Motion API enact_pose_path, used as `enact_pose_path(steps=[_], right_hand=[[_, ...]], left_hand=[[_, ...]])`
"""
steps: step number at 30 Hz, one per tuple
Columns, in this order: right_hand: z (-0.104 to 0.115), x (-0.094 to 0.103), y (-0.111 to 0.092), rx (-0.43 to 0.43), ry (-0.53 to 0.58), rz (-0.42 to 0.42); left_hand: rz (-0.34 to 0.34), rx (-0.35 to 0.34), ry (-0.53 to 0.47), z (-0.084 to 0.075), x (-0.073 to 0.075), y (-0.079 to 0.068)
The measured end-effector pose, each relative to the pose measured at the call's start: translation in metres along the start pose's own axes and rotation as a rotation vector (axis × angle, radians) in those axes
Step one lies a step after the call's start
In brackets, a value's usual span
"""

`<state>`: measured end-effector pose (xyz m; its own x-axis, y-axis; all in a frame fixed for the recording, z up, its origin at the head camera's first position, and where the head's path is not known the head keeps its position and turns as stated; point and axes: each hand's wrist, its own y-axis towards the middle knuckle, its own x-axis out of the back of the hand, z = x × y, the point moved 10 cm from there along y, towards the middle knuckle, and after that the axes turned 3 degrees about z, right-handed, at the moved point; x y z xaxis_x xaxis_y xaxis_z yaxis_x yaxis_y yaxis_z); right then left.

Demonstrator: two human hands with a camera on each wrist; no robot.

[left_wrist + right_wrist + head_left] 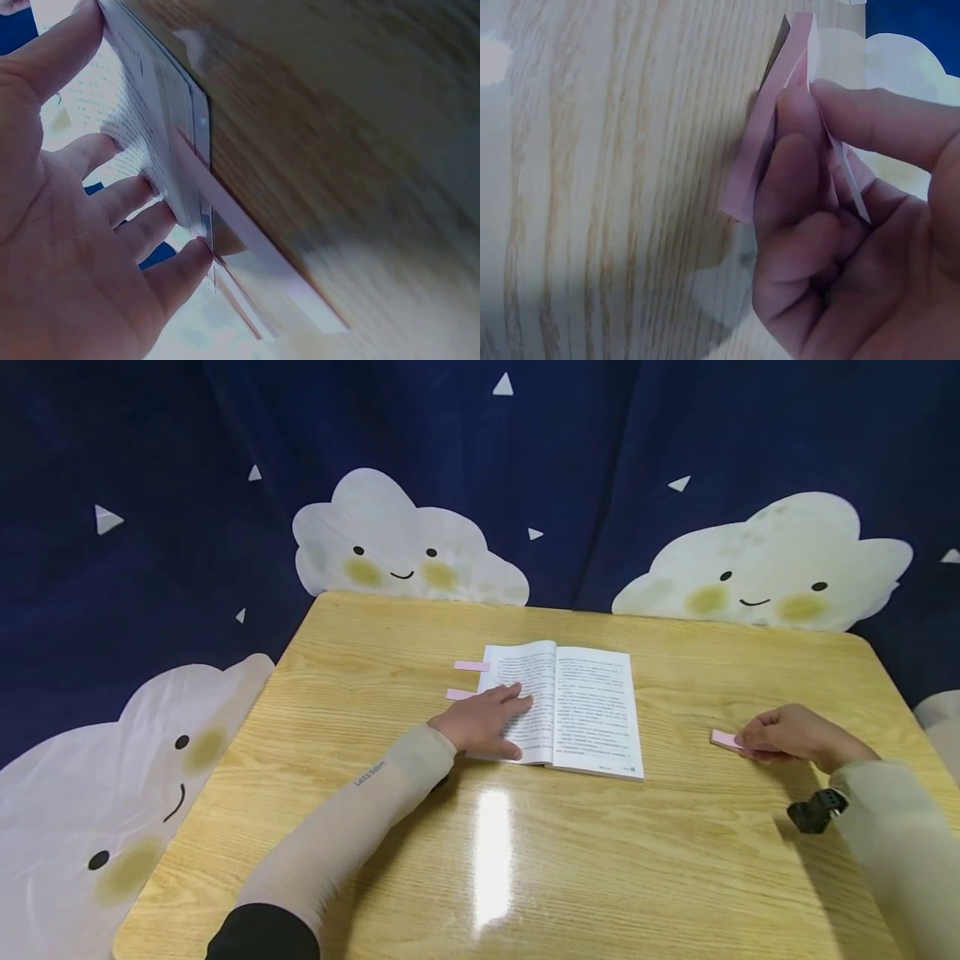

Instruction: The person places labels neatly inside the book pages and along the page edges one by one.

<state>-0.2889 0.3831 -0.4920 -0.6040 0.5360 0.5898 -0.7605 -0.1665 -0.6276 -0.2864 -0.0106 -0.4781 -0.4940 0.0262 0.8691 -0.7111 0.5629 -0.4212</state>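
An open book (596, 710) with printed pages lies on the table. My left hand (480, 720) rests on its left page with the fingers spread. Two pink sticky strips (472, 666) stick out past the book's left edge; the left wrist view shows one long pink strip (262, 240) close to the little finger. Off to the right of the book, my right hand (798, 737) is at a pad of pink sticky notes (723, 740). In the right wrist view, thumb and fingers pinch a top sheet (853, 184) lifted partly away from the thick pad (759, 131).
The wooden table (637, 868) has rounded corners and a bright light reflection in front of the book. Behind it hangs a dark blue curtain (585, 460) with smiling clouds. A small black camera (817, 811) sits at the right wrist.
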Motion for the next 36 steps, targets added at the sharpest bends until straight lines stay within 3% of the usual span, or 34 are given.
enact_pose_path(steps=[36], right_hand=[[0.014,-0.006,-0.003,0.014,-0.043,0.034]], left_hand=[[0.014,0.017,0.008,0.0,-0.002,-0.001]])
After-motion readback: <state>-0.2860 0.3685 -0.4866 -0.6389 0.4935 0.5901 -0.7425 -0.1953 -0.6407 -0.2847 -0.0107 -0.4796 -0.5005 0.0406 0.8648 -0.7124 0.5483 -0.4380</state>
